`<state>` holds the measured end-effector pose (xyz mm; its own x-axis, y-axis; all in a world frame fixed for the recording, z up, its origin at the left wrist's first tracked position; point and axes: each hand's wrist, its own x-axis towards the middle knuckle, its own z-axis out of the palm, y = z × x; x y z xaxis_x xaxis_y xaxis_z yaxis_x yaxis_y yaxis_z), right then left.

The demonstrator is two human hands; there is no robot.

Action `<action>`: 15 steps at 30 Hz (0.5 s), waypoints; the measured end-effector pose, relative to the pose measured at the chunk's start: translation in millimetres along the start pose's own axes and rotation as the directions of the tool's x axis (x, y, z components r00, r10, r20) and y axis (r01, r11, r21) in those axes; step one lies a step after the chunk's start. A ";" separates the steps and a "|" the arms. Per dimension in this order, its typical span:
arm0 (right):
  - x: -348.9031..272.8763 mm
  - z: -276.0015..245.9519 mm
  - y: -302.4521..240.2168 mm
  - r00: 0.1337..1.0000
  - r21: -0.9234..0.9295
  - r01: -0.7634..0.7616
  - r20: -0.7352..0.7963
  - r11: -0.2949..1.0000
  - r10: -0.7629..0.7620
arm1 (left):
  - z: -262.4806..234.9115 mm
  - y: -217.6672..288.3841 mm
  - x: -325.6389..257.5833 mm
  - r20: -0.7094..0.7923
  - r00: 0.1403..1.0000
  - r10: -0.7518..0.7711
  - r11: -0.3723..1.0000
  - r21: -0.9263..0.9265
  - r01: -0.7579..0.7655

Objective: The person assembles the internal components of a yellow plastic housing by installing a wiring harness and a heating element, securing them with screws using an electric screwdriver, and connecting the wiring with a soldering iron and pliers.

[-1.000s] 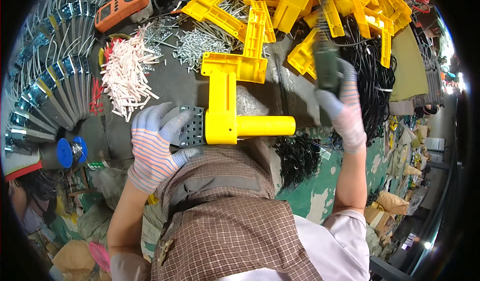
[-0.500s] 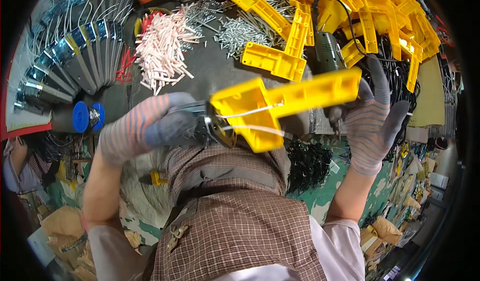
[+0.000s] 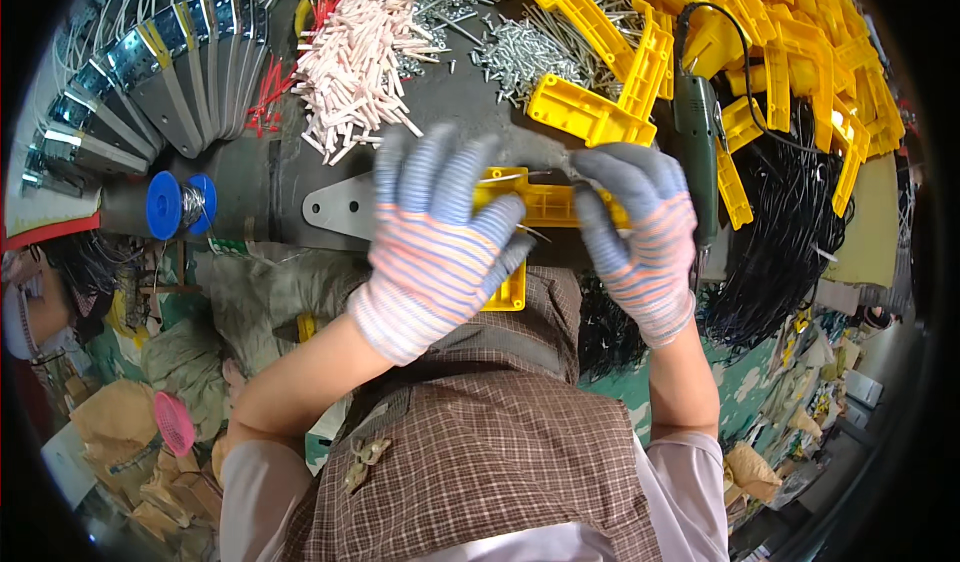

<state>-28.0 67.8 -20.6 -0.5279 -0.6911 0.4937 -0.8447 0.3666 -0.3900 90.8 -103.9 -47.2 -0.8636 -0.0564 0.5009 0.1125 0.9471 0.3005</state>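
Before me stretched a dark worktop (image 3: 455,102). On its left lay fanned grey metal plates (image 3: 170,112), red sleeves (image 3: 268,97) and a blue spool (image 3: 165,205) of wire; further in, a heap of pale pink tubes (image 3: 360,67) beside silver screws (image 3: 520,62). Yellow plastic shells (image 3: 800,52) were piled far right, with black cables (image 3: 775,262) nearer me. At the near edge, a yellow housing (image 3: 550,207) and a holed grey plate (image 3: 338,207) lay partly under my left grip (image 3: 435,232).

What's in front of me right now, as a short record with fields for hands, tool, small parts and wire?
Left hand: over grey metal plate and yellow plastic housing; grip unclear
Right hand: at the housing's right end; grip unclear
Tool: green corded electric screwdriver, beside the right hand
Small parts: pale pink tubes, silver screws
Wire: blue spool, left of the plate
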 end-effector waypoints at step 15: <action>12.5 4.1 12.2 0.970 -0.206 0.088 0.242 0.975 -0.036 | 12.1 -12.6 -9.2 0.027 0.960 0.280 0.911 -0.323 -0.257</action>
<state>-44.5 61.1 -22.4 -0.4598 -0.8340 0.3049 -0.8878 0.4250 -0.1765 91.4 -111.5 -65.4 -0.8107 0.2198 0.5426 0.4827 0.7755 0.4071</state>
